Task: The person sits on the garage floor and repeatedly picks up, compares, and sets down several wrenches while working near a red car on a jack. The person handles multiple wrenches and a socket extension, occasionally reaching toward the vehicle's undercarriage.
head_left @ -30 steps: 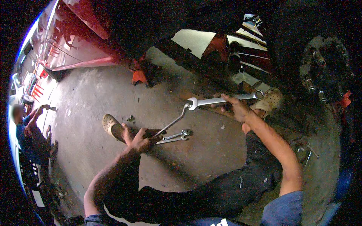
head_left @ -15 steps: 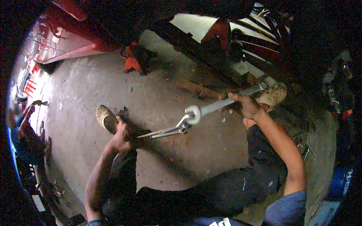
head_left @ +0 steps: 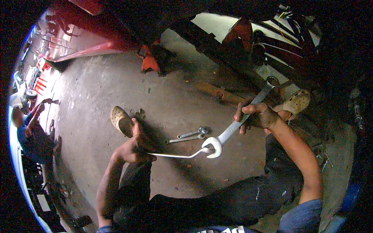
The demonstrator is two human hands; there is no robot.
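Observation:
My right hand [head_left: 261,116] grips the shaft of a large combination wrench [head_left: 232,131], its ring end up past the fingers and its open jaw low toward the middle. Closed around one end of a thinner wrench with a bent end [head_left: 176,156] is my left hand [head_left: 134,146]. That bent end meets the large wrench's jaw; whether it is hooked inside cannot be made out. Two small wrenches [head_left: 185,138] lie on the concrete floor just beyond the thin one.
A red jack stand [head_left: 149,60] stands ahead on the floor, near a red vehicle body [head_left: 93,50]. A rusty metal bar [head_left: 219,94] lies beyond my right hand. More tools [head_left: 327,160] rest at the right. Another person [head_left: 35,132] is at the far left.
The large wrench has swung steeper, its ring end raised and its jaw lower. The thin wrench has come nearer to me, apart from the small wrenches in view. Both hands keep their grip.

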